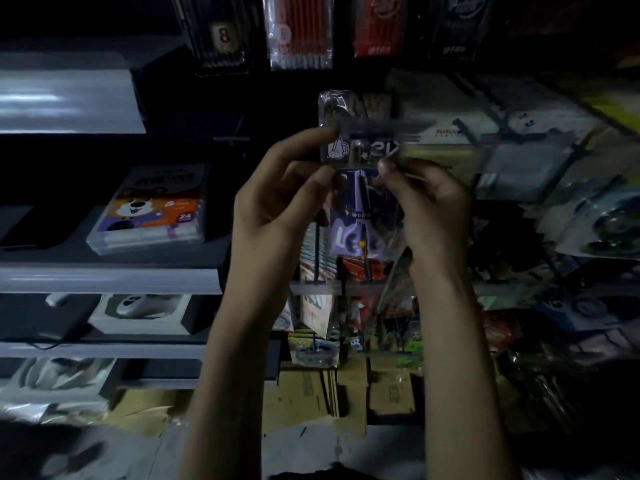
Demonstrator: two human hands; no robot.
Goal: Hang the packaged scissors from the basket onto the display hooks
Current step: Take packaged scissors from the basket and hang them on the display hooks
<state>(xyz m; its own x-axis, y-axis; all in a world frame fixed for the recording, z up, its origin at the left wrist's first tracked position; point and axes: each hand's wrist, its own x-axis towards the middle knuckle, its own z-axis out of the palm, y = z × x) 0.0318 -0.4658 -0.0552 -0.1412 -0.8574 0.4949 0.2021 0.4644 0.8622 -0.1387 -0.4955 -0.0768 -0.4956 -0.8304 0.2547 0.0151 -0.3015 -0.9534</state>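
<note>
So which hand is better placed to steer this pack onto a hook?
Probably the left hand: it holds the clear plastic pack of purple scissors higher, nearer its top; the right hand pinches mid-edge.

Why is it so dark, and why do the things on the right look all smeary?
Head view: dim light leaves the corners almost black; the white shelf edge at left catches pale glare; the packets on the right rack are smeared by motion blur; the purple packaged scissors in the middle read fairly clearly.
</note>
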